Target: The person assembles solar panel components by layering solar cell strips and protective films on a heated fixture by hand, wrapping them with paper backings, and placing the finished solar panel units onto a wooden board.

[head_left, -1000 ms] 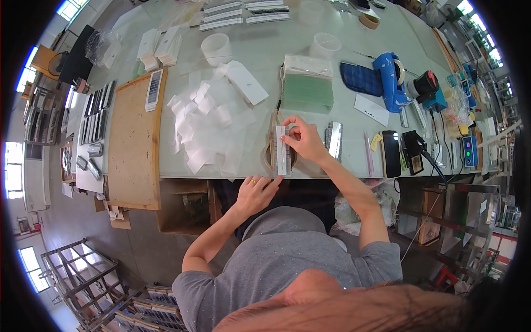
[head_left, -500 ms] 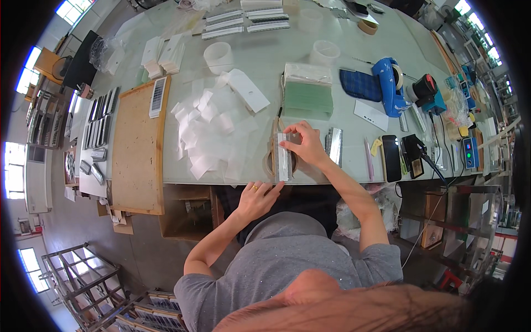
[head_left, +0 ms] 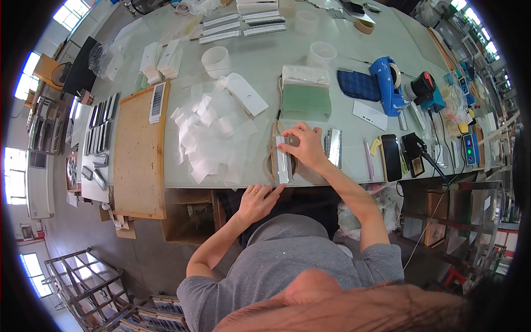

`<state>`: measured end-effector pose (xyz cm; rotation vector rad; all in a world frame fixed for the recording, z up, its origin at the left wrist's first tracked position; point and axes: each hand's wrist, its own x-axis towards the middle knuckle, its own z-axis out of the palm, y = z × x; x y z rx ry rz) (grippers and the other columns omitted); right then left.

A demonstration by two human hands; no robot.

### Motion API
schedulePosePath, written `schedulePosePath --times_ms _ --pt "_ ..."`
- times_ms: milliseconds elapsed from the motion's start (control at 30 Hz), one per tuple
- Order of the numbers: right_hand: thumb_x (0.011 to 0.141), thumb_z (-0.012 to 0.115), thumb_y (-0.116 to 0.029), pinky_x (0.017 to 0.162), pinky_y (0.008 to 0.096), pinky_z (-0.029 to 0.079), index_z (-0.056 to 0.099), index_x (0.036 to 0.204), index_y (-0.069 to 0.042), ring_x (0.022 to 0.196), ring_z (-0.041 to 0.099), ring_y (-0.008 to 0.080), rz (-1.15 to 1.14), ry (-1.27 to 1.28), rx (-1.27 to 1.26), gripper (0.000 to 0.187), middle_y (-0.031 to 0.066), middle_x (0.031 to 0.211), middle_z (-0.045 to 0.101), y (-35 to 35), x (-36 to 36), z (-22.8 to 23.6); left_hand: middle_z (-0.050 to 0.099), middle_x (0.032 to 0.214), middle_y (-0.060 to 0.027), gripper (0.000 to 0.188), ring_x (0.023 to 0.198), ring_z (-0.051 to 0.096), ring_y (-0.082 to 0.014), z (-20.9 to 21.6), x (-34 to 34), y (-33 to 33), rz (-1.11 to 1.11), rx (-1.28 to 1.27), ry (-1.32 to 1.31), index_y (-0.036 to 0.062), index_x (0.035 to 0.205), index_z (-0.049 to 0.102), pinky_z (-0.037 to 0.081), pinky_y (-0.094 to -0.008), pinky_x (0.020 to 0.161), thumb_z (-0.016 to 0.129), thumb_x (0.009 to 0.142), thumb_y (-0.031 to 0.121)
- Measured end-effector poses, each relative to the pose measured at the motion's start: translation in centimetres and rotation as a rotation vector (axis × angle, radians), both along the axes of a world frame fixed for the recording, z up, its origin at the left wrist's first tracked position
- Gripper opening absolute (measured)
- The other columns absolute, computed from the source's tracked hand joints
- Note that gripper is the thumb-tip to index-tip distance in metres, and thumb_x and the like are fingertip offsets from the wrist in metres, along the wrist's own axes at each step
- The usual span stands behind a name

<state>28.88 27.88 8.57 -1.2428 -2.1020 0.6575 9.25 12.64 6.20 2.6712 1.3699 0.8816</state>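
A narrow silvery-white strip (head_left: 283, 166) lies lengthwise near the table's front edge, on a brownish round-edged thing mostly hidden beneath it. My right hand (head_left: 307, 146) is at the strip's far end, thumb and forefinger bent together on it. My left hand (head_left: 258, 201) is at the front edge with fingers stretched out, its forefinger tip touching the strip's near end. Just right of my right hand lie more silvery strips (head_left: 334, 145). To the left spreads a loose heap of translucent white film pieces (head_left: 207, 135). Beyond my hands sits a green block (head_left: 306, 102) with a whitish top.
A wooden board (head_left: 138, 157) overhangs the front edge at left. White plastic cups (head_left: 216, 62) and stacked white cards (head_left: 170, 58) stand farther back. Rightward are a blue tape dispenser (head_left: 386, 88), a black phone (head_left: 390, 157) and a blue controller box (head_left: 470, 149) with cables.
The view has shifted slightly. Both hands stay at the strip's two ends; the right fingers have shifted slightly, and the strip's upper face looks paler than before.
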Motion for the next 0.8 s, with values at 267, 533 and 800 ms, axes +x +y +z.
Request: schedulePosePath --times_ms 267,533,800 --pt "0.072 0.082 -0.040 0.078 0.0361 0.024 0.071 0.093 -0.018 0.082 0.052 0.0137 -0.013 -0.025 0.082 0.033 -0.0032 0.091 0.057 -0.2 -0.2 0.0 0.052 0.088 -0.0005 0.053 0.074 0.051 -0.0177 -0.1 0.1 0.0 0.001 0.009 -0.028 0.0148 0.130 0.061 0.042 -0.0331 0.064 0.072 0.078 0.016" --pt "0.072 0.082 -0.038 0.077 0.0357 0.024 0.066 0.103 -0.018 0.079 0.051 0.0123 -0.030 0.051 0.168 0.040 -0.0034 0.090 0.056 0.1 -0.4 0.6 0.059 0.105 -0.0025 0.022 0.091 0.060 -0.0232 2.8 -1.2 5.8 0.117 -0.136 -0.007 0.0165 0.099 0.071 0.050 -0.0374 0.070 0.074 0.078 0.019" --pt "0.076 0.078 -0.035 0.080 0.0378 0.029 0.062 0.105 -0.016 0.086 0.058 0.0170 -0.044 0.081 0.106 0.037 0.0002 0.096 0.061 -1.1 -0.5 1.4 0.057 0.117 -0.0159 0.028 0.102 0.060 -0.0341 1.9 -5.5 21.6 0.364 -0.377 -0.178 0.0054 0.093 0.066 0.052 -0.0438 0.080 0.077 0.073 0.020"
